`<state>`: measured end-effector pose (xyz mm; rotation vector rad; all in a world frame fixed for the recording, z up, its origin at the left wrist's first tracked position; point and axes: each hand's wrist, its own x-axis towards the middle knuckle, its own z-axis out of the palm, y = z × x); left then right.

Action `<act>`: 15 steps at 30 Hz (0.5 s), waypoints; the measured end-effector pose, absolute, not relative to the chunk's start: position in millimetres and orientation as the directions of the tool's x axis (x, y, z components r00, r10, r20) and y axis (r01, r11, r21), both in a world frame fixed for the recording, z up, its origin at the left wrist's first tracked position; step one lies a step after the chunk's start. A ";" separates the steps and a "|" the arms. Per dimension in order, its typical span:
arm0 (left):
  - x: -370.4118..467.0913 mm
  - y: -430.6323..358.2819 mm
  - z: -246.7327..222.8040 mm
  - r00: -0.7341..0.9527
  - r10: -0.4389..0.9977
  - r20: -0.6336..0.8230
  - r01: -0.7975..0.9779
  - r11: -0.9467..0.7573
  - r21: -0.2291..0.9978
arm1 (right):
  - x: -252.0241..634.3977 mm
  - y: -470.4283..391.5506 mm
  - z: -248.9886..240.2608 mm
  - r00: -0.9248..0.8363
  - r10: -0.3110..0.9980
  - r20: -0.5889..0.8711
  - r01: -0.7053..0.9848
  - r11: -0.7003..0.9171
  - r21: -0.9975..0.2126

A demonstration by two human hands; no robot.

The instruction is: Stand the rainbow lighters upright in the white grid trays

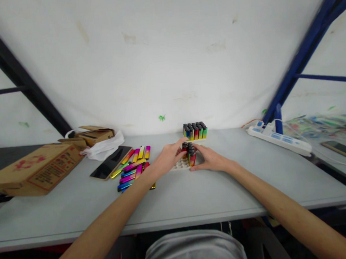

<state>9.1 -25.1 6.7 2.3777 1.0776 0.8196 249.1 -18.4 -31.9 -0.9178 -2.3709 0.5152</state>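
Near the middle of the table, a white tray with round holes (180,165) has a few upright lighters (191,155) with black tops at its right end. My left hand (169,156) reaches over the tray's left side, with thumb and forefinger closed around a black-topped lighter (184,146). From the right, my right hand (210,159) curves around the tray's end, thumb at the front corner and fingers behind the standing lighters. Its inner fingertips are partly hidden. Loose shiny colourful lighters (131,176) lie to the left of my left hand, some behind the forearm.
A second tray, filled with upright lighters (195,132), stands against the wall. At the left are a black phone-like slab (111,162), a white plastic bag (106,146) and cardboard boxes (39,168). A white power strip (280,139) lies at the right, near another phone (343,151).
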 end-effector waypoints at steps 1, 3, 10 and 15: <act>7.7 -25.6 7.6 0.520 0.783 0.342 0.565 -0.615 0.550 | 249.2 -18.3 -32.4 -0.618 0.709 0.340 0.502 0.688 -0.524; 1.3 -26.3 12.6 0.486 0.796 0.360 0.615 -0.605 0.505 | 249.4 -18.1 -33.6 -0.603 0.725 0.333 0.512 0.672 -0.535; -61.7 -3.9 34.6 0.209 0.915 0.345 0.929 -0.295 0.221 | 248.9 -18.9 -33.6 -0.590 0.738 0.328 0.513 0.656 -0.553; -94.2 13.7 27.4 0.082 0.980 0.180 0.984 -0.108 0.144 | 249.3 -18.7 -33.0 -0.587 0.743 0.321 0.518 0.649 -0.557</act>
